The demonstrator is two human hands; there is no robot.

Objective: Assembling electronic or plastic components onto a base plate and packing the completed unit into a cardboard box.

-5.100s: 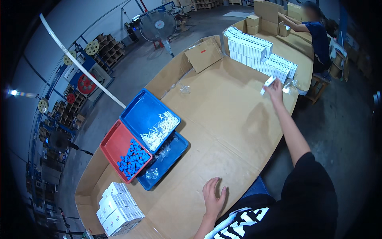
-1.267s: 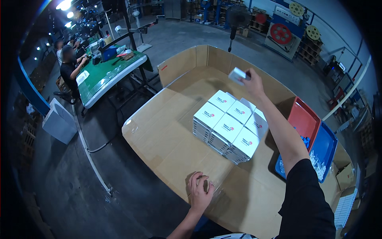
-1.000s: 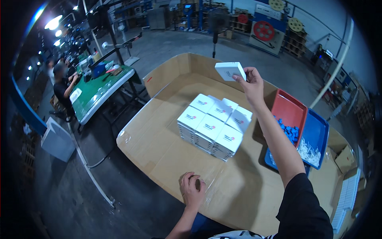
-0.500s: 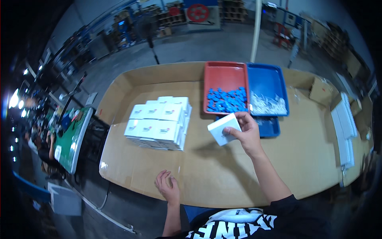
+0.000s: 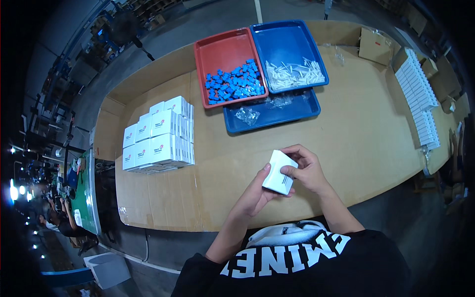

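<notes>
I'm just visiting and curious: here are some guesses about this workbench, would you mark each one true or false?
1. Both hands hold one small white box. True: the left hand supports it from below and the right hand grips its far side.
2. The red tray holds white sticks. False: it holds small blue parts; the white sticks lie in the blue tray beside it.
3. A stack of white boxes stands on the table to the person's left. True.
4. The held box rests on the cardboard-covered table. False: it is lifted above the near edge.
</notes>
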